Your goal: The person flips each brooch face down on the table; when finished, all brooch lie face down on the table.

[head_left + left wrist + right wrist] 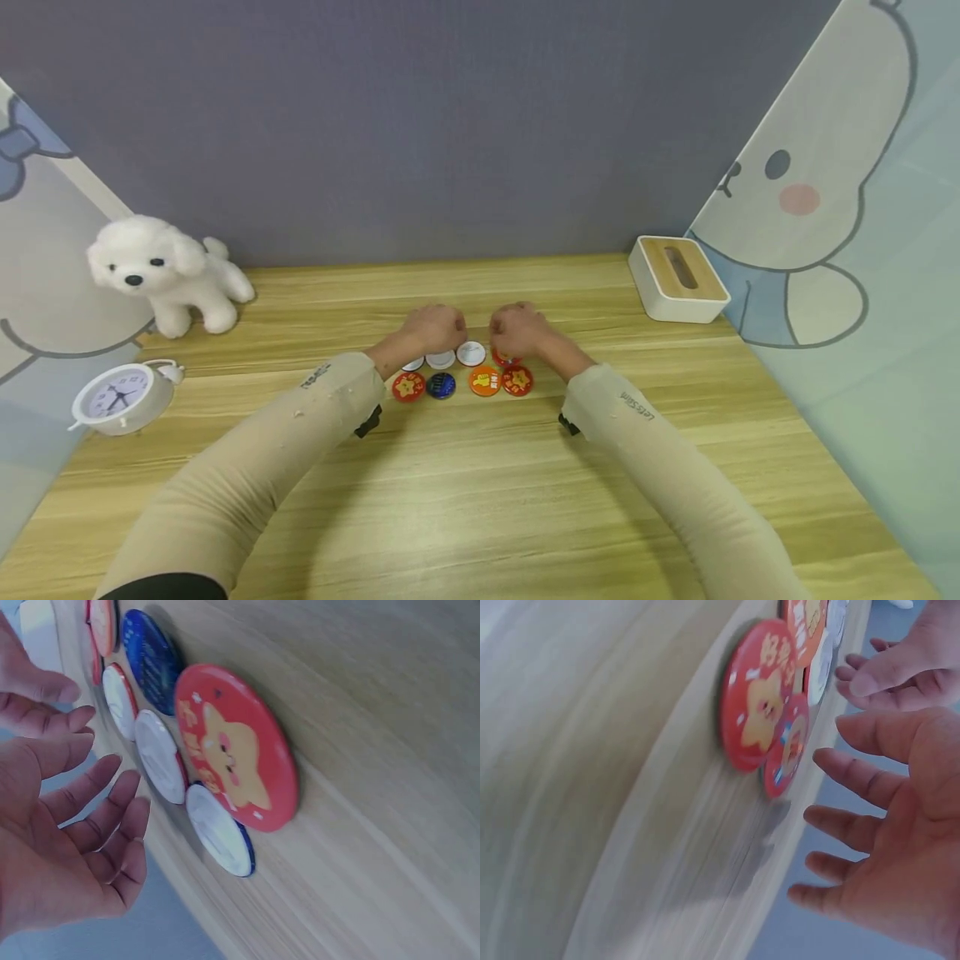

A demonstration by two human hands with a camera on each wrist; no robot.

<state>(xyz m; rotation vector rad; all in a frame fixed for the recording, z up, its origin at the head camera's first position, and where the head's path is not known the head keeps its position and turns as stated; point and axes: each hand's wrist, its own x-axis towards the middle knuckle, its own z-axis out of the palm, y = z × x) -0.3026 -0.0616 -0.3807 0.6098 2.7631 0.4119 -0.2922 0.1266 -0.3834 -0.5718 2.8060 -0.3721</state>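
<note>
My left hand [438, 327] hovers over the far row of round badges, its fingers loosely bent and holding nothing. White badges with coloured rims, among them one white badge [472, 353], lie beneath and beside it. A red star badge [236, 750] and a dark blue badge [441, 385] lie in the row nearer me. Opposite, my right hand [517, 329] is also empty, fingers spread apart in the right wrist view. Below it a red badge [787, 757] is partly overlapped by another red star badge [761, 697]. An orange badge [484, 381] sits to their left.
A white plush dog [165, 275] and a white alarm clock [123, 398] stand at the left of the wooden table [465, 517]. At the back right is a tissue box [678, 279] with a wooden lid. A grey panel [450, 133] rises behind the table.
</note>
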